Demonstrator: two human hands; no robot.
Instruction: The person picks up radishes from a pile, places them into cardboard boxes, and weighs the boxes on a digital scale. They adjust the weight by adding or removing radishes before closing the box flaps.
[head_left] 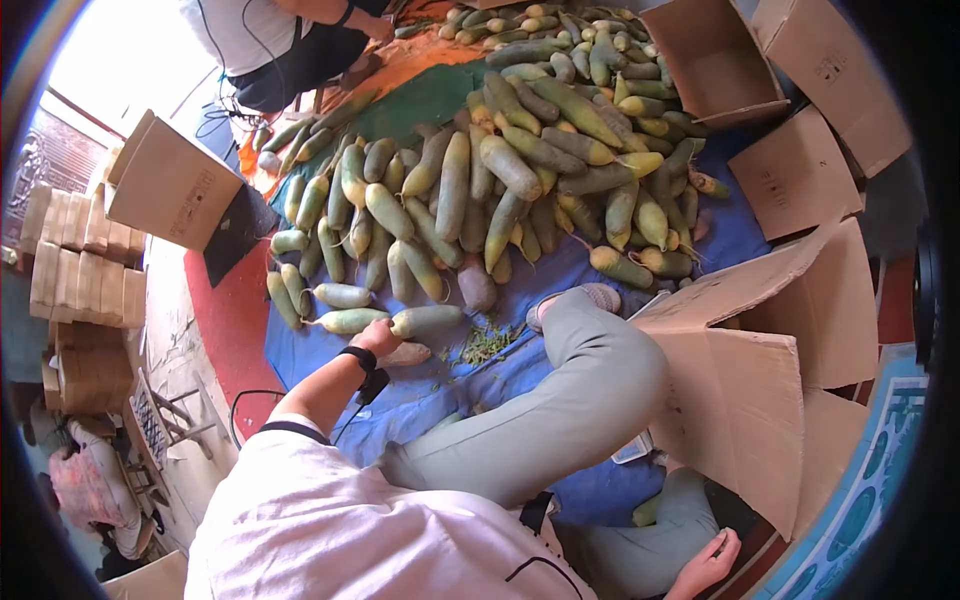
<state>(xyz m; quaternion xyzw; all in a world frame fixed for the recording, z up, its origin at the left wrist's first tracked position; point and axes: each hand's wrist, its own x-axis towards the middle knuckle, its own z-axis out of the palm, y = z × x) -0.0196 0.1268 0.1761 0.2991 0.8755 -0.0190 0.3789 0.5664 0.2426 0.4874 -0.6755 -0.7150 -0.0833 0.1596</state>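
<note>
In the head view, the left arm (318,397) of the person reaches forward from the pink-white shirt (340,525), almost straight, and a black wristband (357,356) sits at the wrist. The left hand (376,338) is low, palm turned mostly downward, and its fingers touch the left end of a green radish (430,320). How firmly they close on it, I cannot tell. This radish lies at the near edge of a large pile of green radishes (455,185), above the blue sheet (395,418). A pinkish radish (407,355) lies just beside the hand, on its near side, and leaf scraps (487,342) are spread to the right.

The right hand (708,566) is low at the right, near the grey trouser leg (665,520), well apart from the pile. Its fingers are released, loosely bent. An open cardboard box (735,400) stands beyond this hand. At the top left, another person (270,45) is near the far radishes.
</note>
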